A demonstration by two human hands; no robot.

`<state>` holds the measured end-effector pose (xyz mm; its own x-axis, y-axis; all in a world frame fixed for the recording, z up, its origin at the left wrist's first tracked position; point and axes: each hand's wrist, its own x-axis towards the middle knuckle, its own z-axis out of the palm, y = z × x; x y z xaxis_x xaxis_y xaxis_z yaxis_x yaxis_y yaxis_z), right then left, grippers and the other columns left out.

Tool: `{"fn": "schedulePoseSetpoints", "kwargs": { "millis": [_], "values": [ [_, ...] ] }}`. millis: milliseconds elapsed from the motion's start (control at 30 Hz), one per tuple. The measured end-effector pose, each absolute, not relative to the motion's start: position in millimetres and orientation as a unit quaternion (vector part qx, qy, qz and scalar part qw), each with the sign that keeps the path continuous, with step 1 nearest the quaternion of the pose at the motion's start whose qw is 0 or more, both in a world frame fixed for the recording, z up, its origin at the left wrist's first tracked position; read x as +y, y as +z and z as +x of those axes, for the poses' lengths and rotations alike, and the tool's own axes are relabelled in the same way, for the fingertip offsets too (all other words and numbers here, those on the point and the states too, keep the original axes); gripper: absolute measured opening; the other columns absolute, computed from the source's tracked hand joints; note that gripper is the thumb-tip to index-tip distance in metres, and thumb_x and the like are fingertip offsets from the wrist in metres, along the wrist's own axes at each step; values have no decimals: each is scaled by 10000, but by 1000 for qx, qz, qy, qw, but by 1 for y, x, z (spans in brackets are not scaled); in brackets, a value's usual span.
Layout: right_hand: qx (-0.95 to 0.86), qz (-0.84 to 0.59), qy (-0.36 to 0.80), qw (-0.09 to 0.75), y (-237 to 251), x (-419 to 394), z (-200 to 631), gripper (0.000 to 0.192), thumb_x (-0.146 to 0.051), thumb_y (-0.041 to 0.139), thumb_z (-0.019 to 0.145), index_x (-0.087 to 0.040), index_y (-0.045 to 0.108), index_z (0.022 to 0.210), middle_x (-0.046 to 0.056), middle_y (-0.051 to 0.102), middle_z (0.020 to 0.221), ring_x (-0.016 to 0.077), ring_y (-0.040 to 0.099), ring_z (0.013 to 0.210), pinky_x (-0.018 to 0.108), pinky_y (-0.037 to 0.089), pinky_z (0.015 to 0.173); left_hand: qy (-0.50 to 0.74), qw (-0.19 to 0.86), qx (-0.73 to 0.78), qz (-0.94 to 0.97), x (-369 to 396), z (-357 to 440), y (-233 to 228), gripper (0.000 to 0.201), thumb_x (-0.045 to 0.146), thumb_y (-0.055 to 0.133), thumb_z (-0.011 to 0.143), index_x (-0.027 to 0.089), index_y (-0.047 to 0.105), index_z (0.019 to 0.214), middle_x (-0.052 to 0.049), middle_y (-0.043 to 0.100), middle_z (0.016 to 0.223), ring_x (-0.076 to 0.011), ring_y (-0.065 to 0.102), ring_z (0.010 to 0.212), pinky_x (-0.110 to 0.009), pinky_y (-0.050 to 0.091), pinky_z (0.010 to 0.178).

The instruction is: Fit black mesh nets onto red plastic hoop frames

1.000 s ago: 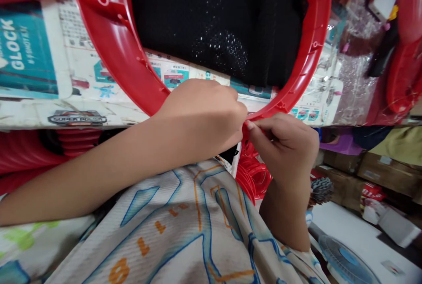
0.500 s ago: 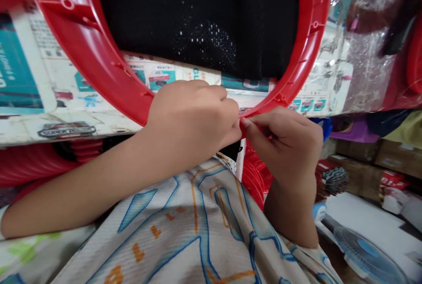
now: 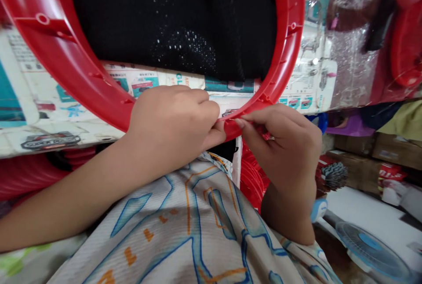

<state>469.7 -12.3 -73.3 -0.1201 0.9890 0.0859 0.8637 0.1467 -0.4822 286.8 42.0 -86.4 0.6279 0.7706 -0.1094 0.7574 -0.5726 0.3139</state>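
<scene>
A big red plastic ring with a ribbed inner rim fills the upper part of the head view, and black mesh fabric shows through its opening. My left hand is closed over the ring's near edge. My right hand pinches the same edge just to the right, fingertips almost touching my left thumb. What the fingertips hold besides the rim is hidden. My patterned shirt lies below both forearms.
A printed cardboard box lies behind the ring. Stacked red plastic parts sit under my right hand. More red rings and clear plastic wrap are at upper right. A small blue fan and cartons stand lower right.
The view has slid so the ring and both hands sit further left. My hands stay pinched on the ring's near edge, with the contact point shifted slightly along it.
</scene>
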Motion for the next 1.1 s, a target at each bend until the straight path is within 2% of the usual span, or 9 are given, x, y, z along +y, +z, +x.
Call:
{"fn": "schedulePoseSetpoints", "kwargs": {
  "millis": [100,200,333,533,633,733,900,1000,1100],
  "values": [
    [-745,-624,141,187,-69,-8,475,70,-176,635,919,-216,687,896,27,736,898,171,673,824,321,491,715,16,161,432,887,42,288,-88,362,324,453,874,198,687,627,-70,626,602,-215,633,620,-310,197,508],
    [-731,-644,144,173,-70,-5,478,55,-193,665,892,-220,712,882,15,714,809,161,636,719,321,472,671,19,156,429,890,41,289,-89,377,328,429,884,204,710,666,-79,647,624,-238,655,647,-316,207,512],
    [-682,-688,152,196,-76,-5,477,36,-197,717,845,-210,746,829,-6,677,700,125,563,597,287,410,581,12,158,428,890,40,290,-90,382,324,414,904,214,728,718,-81,670,653,-252,671,676,-323,218,522],
    [-672,-678,189,229,-82,-8,476,53,-200,710,839,-193,752,808,-22,659,667,105,547,585,260,407,581,28,123,363,923,43,276,-93,378,293,402,900,209,708,694,-77,654,631,-247,660,648,-330,265,525],
    [-680,-665,211,225,-85,-12,470,76,-198,688,847,-197,748,800,-22,670,666,110,549,587,263,418,588,67,99,310,943,47,262,-93,420,336,381,916,209,692,663,-71,637,620,-239,634,618,-343,290,532],
    [-678,-670,200,225,-88,-16,463,92,-193,675,849,-198,756,805,-9,691,682,115,552,580,265,413,583,57,87,315,944,48,259,-86,434,389,394,942,192,707,713,-84,637,636,-254,628,639,-354,288,554],
    [-678,-670,180,244,-92,-19,460,89,-188,683,843,-192,764,806,4,710,702,121,574,595,264,414,589,-4,114,354,928,41,281,-77,314,244,446,938,182,730,819,-101,688,767,-275,657,784,-366,346,611],
    [-677,-673,176,243,-88,-19,461,94,-219,688,853,-195,753,789,1,704,687,125,580,596,263,414,584,-2,125,358,925,35,290,-80,315,141,445,924,192,726,790,-84,668,729,-264,663,771,-363,373,610],
    [-684,-673,179,215,-78,-19,467,102,-239,689,866,-206,740,784,-10,695,677,120,563,576,263,400,572,17,121,360,925,33,290,-84,323,143,451,930,195,721,761,-79,652,696,-252,658,734,-355,371,584]
  ]
}}
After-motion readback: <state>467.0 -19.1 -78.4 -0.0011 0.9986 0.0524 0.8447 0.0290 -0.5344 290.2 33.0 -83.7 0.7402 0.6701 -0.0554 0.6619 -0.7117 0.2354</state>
